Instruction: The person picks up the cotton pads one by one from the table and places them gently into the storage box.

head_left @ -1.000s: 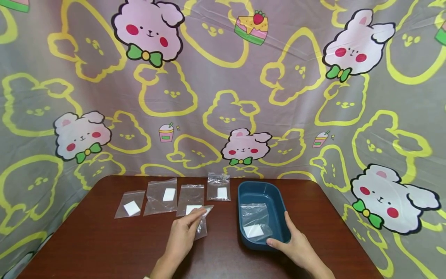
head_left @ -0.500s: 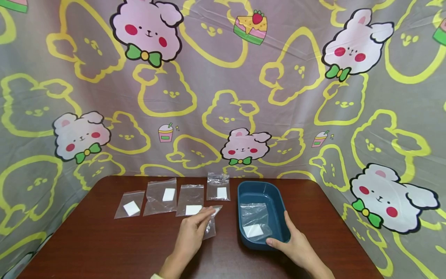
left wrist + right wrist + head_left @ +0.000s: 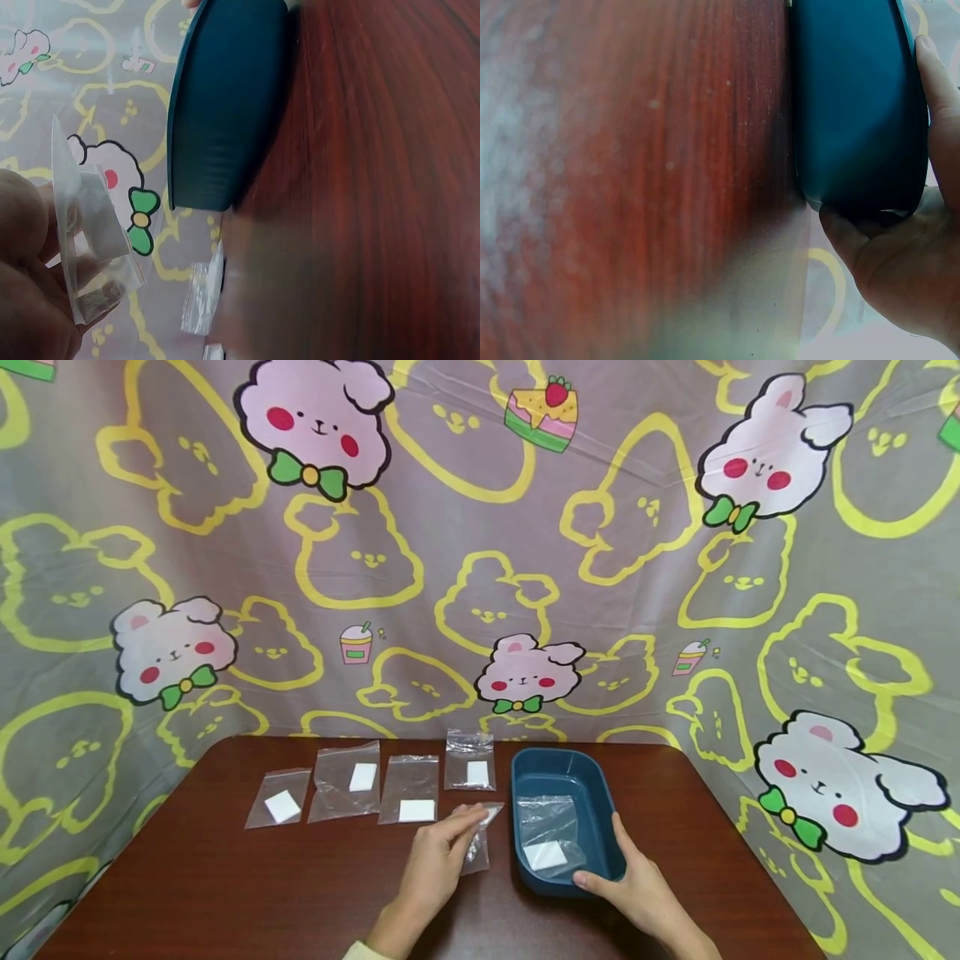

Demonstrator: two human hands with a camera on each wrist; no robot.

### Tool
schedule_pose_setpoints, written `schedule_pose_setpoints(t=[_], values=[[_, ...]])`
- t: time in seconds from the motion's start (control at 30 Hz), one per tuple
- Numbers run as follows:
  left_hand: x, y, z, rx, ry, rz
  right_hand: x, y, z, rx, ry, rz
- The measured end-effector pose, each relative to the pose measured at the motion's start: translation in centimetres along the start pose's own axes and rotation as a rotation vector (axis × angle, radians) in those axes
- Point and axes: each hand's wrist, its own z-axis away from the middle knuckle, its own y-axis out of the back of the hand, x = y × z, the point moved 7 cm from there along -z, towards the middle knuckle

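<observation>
My left hand (image 3: 435,864) pinches a small clear zip bag (image 3: 477,850) above the table, just left of a dark blue rectangular box (image 3: 592,814). In the left wrist view that bag (image 3: 71,259) stands on edge with a white flat piece (image 3: 103,221) showing through the plastic. My right hand (image 3: 645,885) grips the box at its near right corner, thumb on the near rim and fingers along the right side. One clear bag (image 3: 551,818) with a white rectangular piece (image 3: 545,856) lies inside the box. The left fingertips are partly hidden behind the bag and hand.
Several clear bags with white pieces lie left of the box: one far left (image 3: 258,789), a larger one (image 3: 330,777), one near the middle (image 3: 397,777), one at the back (image 3: 461,752). A patterned curtain (image 3: 420,635) hangs behind the brown table (image 3: 225,893).
My left hand has moved right with the bag, closer to the box, uncovering the middle bag's white piece. The right hand and the box have stayed in place.
</observation>
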Motion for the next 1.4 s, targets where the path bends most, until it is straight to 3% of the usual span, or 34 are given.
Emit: schedule_pose_setpoints(t=[0.27, 0.7, 1.0, 1.4], values=[[1.2, -1.9, -0.6, -0.024, -0.039, 0.043, -0.2, 0.0, 0.0, -0.002, -0.002, 0.004], [3.5, -5.7, -1.8, -0.121, -0.088, 0.016, -0.4, 0.1, 0.1, 0.005, 0.024, 0.012], [5.0, -8.3, -2.9, -0.215, -0.089, -0.034, -0.5, 0.1, 0.1, -0.002, 0.047, 0.008], [5.0, -10.8, -3.8, -0.275, -0.052, -0.157, -0.1, 0.0, -0.1, -0.012, 0.002, 0.005]])
